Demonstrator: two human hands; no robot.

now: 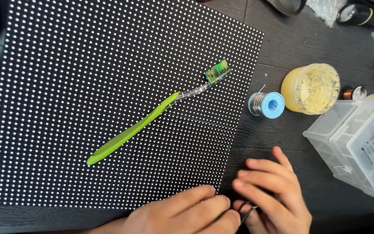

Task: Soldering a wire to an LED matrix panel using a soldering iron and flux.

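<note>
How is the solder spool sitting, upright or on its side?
On its side: the solder spool shows its blue round flange and centre hole sideways, wire windings visible.

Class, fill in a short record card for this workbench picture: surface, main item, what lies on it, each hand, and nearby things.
Surface: dark wooden table
Main item: black dotted panel, lying flat
On the panel: green toothbrush, bristles toward the far right
Left hand: resting on the panel's near edge
Right hand: just off the panel's corner, fingers pinching a small dark tool, too hidden to identify
Nearby: blue solder spool, yellow tub, clear plastic boxes
</note>
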